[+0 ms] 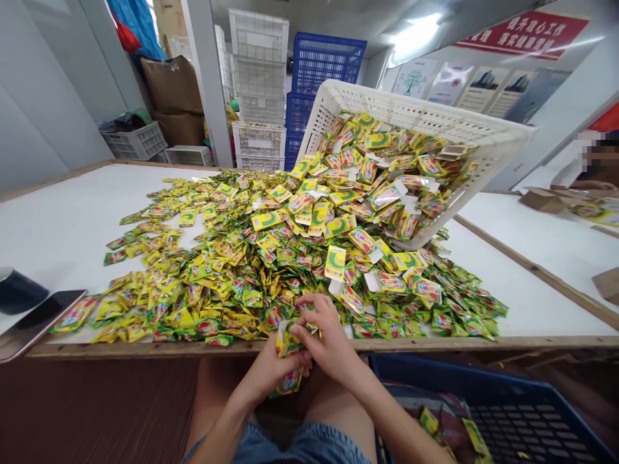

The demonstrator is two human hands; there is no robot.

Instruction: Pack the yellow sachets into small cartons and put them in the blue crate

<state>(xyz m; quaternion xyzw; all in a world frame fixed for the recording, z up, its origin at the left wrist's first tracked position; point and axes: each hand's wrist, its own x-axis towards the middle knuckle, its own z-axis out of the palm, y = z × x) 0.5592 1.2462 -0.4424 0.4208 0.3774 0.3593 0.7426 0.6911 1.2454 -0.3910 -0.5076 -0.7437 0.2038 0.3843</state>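
Observation:
At the table's front edge, my left hand [269, 368] is closed around a small yellow candy box [289, 346], its white flap sticking up. My right hand [331, 338] meets it from the right, thumb and fingers curled around a small yellow-green packet [313, 330] at the box's open end; the fingers partly hide it. Below the left fingers shows another yellow printed piece [289, 384]. Just past the hands spreads a heap of small sachets [213, 264]. Open-flapped yellow boxes [335, 263] lie on top of it.
A tilted white plastic basket [488, 129] spills boxes onto the heap. To the left, a phone [43, 322] and a dark cup [19, 291] sit on the white table [58, 219]. A blue crate [512, 419] stands low at right. Stacked crates [258, 77] rise behind. Another person sits far right.

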